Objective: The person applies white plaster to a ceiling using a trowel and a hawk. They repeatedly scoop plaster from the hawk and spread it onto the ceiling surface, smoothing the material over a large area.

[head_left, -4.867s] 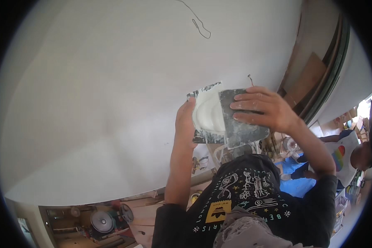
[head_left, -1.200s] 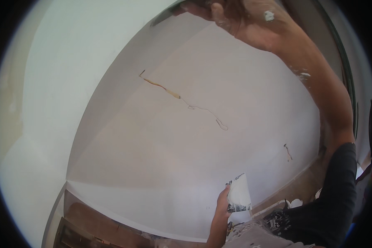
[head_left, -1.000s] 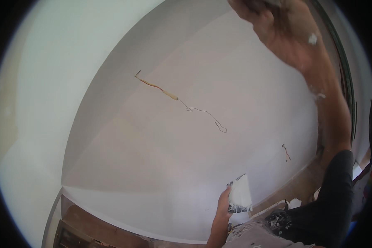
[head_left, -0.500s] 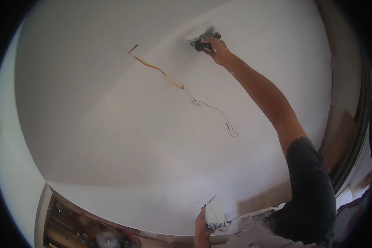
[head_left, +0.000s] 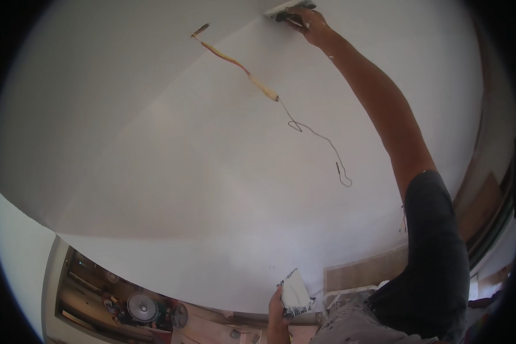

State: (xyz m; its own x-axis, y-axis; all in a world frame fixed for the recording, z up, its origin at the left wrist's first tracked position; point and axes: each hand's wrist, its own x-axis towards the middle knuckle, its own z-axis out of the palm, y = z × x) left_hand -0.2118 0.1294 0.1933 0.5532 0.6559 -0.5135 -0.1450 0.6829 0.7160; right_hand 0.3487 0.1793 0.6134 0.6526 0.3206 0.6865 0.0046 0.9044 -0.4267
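Note:
My right arm stretches up to the top of the view, where my right hand point(head_left: 314, 26) grips a wide putty knife point(head_left: 292, 8) with a dark handle. Its blade, smeared with white, lies against the pale plaster surface point(head_left: 172, 172). Low in the middle, my left hand point(head_left: 276, 307) is closed around a second wide putty knife point(head_left: 296, 295), loaded with white putty and dark-smeared at its edges. Part of my left fingers is hidden behind that blade. White flecks mark my right hand and forearm.
A yellow and red cable point(head_left: 226, 58) hangs from a slot in the plaster, its thin wire point(head_left: 321, 135) trailing down in a loop. At lower left stands a round metal fan-like object point(head_left: 142, 307) among clutter. A brown board point(head_left: 364, 270) lies beside my dark sleeve.
My right hand has gone up with its putty knife, toward the top edge. The cable sits higher and further right as the view shifts. My left hand stays low with its loaded knife.

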